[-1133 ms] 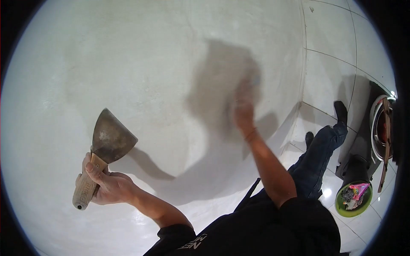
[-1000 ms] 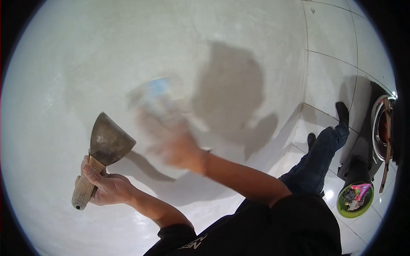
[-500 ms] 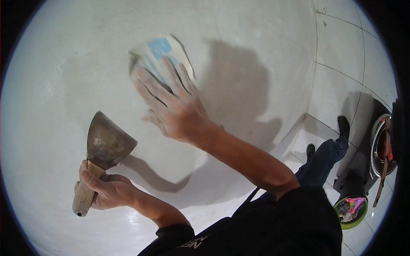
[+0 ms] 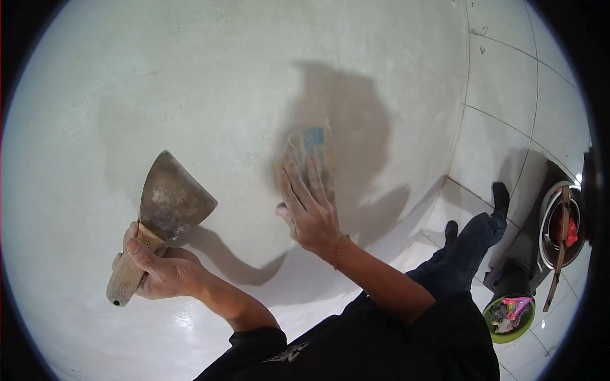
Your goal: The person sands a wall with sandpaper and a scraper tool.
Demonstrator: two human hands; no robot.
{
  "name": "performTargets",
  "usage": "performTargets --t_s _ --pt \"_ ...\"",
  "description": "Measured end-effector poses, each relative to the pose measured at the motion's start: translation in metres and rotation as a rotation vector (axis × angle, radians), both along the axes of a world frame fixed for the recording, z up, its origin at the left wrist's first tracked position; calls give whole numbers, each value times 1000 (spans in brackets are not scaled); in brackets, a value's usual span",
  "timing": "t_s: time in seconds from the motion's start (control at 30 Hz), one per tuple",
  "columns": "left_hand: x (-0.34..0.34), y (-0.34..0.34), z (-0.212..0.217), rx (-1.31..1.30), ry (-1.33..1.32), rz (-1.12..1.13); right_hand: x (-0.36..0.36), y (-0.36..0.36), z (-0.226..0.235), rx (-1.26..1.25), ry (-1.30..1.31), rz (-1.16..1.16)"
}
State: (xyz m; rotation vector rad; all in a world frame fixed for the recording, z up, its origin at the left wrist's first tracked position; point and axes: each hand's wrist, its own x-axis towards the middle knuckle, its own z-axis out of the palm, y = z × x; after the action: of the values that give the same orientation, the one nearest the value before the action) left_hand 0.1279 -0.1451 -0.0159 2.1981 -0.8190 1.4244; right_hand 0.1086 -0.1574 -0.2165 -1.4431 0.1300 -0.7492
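Note:
My left hand is closed round the wooden handle of a wide putty knife. Its broad, stained metal blade points up and flares toward the tip, held in front of the pale wall. To its right, my right hand lies with fingers stretched over a sheet of sandpaper, pressing it flat on the wall. The sheet has a pale back with a blue patch. Its lower part is hidden under my fingers, and a dusty film coats them.
Pale floor tiles meet the wall along the right. My legs stand there. Beside them are a green bucket holding grey and pink bits, and a round basin with a wooden stick across it.
My right hand has slid right and down along the wall, carrying the sandpaper with it. The putty knife in my left hand sits slightly higher and further right in view.

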Motion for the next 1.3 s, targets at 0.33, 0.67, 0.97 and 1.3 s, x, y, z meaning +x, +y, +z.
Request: performTargets --t_s 0.33,0.67,0.97,1.3 --pt "-3 5 4 34 -11 -13 11 -10 19 28 52 12" --pt "-2 3 3 18 43 -16 6 10 17 -1 0 4" --pt "1 7 11 -64 17 20 36 -30 27 -107 -211 -23" --pt "10 7 -12 -169 -74 -8 87 -81 42 -263 -399 32"
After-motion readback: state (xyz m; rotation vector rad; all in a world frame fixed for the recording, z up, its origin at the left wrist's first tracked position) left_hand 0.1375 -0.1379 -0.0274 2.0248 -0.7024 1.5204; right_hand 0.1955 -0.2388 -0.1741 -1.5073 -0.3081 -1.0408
